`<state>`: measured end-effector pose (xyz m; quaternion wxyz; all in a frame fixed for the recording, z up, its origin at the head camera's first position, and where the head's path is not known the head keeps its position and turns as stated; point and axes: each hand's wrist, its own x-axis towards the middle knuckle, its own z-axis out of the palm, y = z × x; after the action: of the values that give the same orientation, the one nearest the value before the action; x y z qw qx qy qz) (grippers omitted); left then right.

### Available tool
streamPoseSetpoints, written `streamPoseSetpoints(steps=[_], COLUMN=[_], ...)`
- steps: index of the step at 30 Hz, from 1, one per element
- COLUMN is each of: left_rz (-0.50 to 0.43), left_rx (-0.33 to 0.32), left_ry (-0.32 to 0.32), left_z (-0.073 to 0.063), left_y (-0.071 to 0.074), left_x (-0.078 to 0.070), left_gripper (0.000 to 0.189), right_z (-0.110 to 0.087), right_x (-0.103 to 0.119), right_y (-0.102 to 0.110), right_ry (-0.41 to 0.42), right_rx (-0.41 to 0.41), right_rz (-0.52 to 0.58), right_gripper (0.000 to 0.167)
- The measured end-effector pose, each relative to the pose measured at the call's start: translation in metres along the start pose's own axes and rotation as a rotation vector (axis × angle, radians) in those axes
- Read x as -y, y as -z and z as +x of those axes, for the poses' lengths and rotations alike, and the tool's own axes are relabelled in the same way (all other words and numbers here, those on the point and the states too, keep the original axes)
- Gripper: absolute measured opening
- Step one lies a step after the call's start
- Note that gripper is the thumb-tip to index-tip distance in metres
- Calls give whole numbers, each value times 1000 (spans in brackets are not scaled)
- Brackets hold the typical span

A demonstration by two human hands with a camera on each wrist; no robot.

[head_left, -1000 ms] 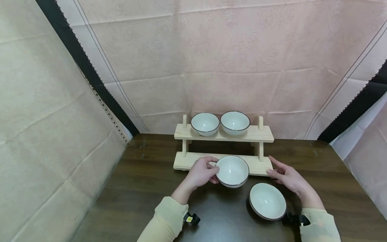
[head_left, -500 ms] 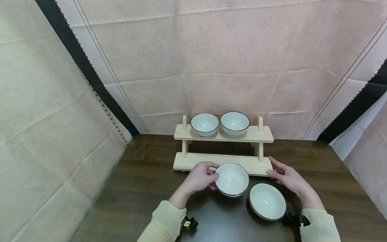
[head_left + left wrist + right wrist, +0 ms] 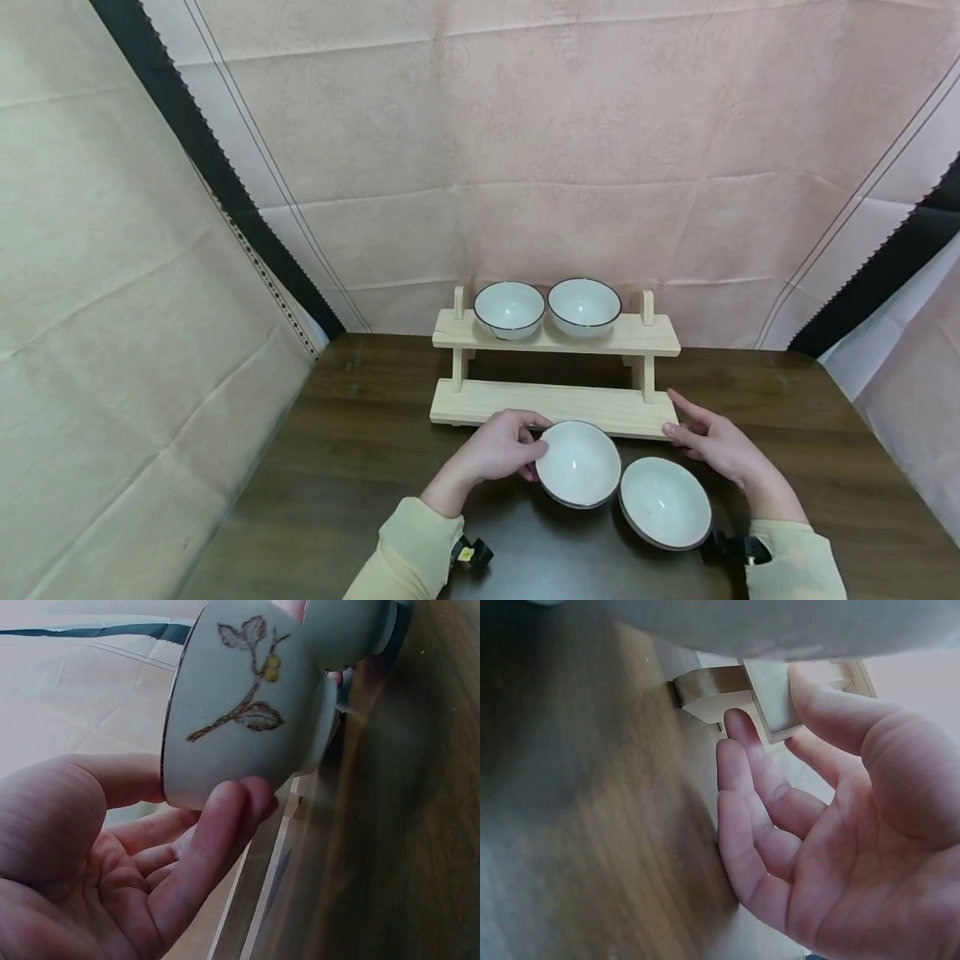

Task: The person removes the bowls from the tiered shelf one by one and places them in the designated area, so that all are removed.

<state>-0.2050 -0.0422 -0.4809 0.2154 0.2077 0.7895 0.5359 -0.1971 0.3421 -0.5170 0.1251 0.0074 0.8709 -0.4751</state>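
I saw the left hand point(image 3: 498, 446), lower centre of the head view, pinching a white bowl point(image 3: 579, 464) at its left side, thumb over the rim. That bowl had come down the frame over the last second, away from the lower board point(image 3: 517, 402) of the wooden rack point(image 3: 457, 368). I judged it was now off the rack and in front of it, just beside the near bowl point(image 3: 666, 503) at lower right; I couldn't tell whether its foot touched the table point(image 3: 330, 467). The right hand point(image 3: 716, 442), right of centre, hadn't shifted: thumb and forefinger gripped the board's right end. Two bowls point(image 3: 510, 310) sat on the upper board point(image 3: 641, 335), mid-frame, unmoved
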Motion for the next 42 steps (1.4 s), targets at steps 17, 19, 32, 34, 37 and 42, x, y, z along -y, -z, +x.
streamPoseSetpoints(steps=[17,19,32,34,37,42], left_rz=[74,85,193,194,185,170], left_rx=[83,89,116,116,118,122], left_ry=[24,25,8,11,19,35], left_z=[1,1,2,3,4,4], left_y=[3,3,1,0,0,-2], left_x=[8,9,8,8,10,12], left_gripper=[32,31,29,29,29,28], right_z=[1,2,0,0,0,1], right_x=[-3,-4,-2,-2,-1,-1], right_y=[0,0,0,1,1,1], right_ry=[-1,-3,8,8,6,3], right_rx=[3,3,-2,-3,0,3], right_rz=[3,4,2,1,6,2], right_gripper=[82,82,83,83,83,84])
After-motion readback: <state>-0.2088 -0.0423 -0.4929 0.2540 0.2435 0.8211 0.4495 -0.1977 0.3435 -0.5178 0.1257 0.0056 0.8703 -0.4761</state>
